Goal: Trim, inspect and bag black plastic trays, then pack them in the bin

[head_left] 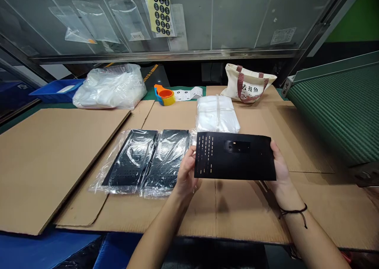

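A black panel (233, 162) is held up in front of the body, over the cardboard (245, 205), with its slotted end to the left and its face tilted toward the viewer. It is grasped at its two short ends, the left hand (188, 172) being closed on the slotted end and the right hand (280, 164) on the plain one; this grip is probably chosen so that the panel is steadied and its face left uncovered. The thumbs are set along the edges, while most of the fingers are hidden behind. Both forearms are brought up from below the panel, spread apart and angled inward, and a cord (296, 211) is worn on the right wrist. To the left of the panel, two bagged panels (148, 158) are laid side by side, apparently flat so that they are not bent. Just behind the panel, a stack of clear bags (217, 113) is placed, seemingly for easy reach. Farther behind it a tote (247, 83) is stood, and well to its right a green belt (334, 107) is seen.
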Demonstrator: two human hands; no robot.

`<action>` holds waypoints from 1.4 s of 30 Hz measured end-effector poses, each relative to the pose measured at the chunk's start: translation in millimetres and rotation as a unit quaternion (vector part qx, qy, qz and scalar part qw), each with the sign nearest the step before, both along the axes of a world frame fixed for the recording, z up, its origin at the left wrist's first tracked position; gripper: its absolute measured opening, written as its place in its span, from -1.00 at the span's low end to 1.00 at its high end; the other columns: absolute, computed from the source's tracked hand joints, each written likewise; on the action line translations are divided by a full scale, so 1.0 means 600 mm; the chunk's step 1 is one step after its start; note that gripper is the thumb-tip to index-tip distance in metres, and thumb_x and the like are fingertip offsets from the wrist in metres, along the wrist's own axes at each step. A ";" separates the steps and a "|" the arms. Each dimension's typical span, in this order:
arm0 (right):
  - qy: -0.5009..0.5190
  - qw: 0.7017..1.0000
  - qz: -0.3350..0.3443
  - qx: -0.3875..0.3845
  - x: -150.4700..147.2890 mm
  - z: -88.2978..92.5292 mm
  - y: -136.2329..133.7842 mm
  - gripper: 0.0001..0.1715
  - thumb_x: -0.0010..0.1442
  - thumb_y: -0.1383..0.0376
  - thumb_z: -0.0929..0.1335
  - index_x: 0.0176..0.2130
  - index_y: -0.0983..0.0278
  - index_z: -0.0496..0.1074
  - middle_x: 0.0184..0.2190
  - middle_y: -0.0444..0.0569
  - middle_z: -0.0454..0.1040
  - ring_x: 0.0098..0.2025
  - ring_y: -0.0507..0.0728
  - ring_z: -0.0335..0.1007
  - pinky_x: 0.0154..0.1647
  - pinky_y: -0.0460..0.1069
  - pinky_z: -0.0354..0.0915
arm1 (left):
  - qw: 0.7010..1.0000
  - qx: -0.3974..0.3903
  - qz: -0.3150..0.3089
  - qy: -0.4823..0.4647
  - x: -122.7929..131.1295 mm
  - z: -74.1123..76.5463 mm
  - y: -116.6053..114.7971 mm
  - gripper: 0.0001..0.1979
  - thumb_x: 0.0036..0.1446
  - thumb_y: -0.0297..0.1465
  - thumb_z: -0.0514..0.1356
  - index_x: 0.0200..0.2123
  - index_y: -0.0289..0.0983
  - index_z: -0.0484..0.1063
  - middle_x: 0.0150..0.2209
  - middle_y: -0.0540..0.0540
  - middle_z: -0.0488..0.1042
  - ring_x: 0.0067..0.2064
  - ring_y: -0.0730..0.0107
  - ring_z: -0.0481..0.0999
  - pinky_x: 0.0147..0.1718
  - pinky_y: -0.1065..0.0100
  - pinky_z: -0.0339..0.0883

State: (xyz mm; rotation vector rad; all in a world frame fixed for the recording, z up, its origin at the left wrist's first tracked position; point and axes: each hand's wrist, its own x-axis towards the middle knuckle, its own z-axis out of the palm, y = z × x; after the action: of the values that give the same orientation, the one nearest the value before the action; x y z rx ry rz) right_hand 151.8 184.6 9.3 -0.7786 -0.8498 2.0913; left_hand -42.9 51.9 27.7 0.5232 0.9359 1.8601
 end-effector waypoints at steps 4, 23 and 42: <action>-0.012 1.000 0.000 -0.028 0.000 -0.001 -0.001 -0.57 0.00 -0.11 0.41 -0.28 0.12 0.56 -0.25 -0.09 0.64 0.06 0.29 0.45 0.13 0.24 0.34 | 0.997 -0.031 0.054 0.041 -0.004 -0.002 0.001 -0.68 -0.18 -0.21 0.41 -0.56 -0.27 0.39 -0.59 0.05 0.33 -0.58 0.56 0.24 -0.58 0.47 0.14; 0.039 0.998 -0.021 -0.038 0.000 0.003 -0.001 -0.60 -0.06 -0.04 0.49 -0.27 0.13 0.57 -0.37 -0.14 0.64 -0.06 0.26 0.54 0.07 0.19 0.41 | 0.996 -0.032 0.072 0.029 -0.005 -0.011 0.011 -0.61 -0.06 -0.11 0.35 -0.59 -0.29 0.36 -0.59 0.07 0.21 -0.55 0.57 0.13 -0.57 0.51 0.13; 0.001 0.991 -0.038 0.127 0.001 0.007 -0.007 -0.57 -0.07 -0.09 0.45 -0.30 0.14 0.53 -0.34 -0.09 0.62 -0.13 0.27 0.55 -0.02 0.20 0.43 | 0.969 -0.085 0.174 0.153 -0.014 -0.052 0.022 -0.64 0.00 -0.19 0.32 -0.16 -0.25 0.51 -0.14 -0.09 0.54 -0.10 0.33 0.50 -0.05 0.32 0.34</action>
State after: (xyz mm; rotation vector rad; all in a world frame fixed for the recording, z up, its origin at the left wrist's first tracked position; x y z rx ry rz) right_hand 152.5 180.5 13.5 -0.6596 -1.0450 1.8707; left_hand -51.2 64.9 -3.7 0.5795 1.4585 2.0155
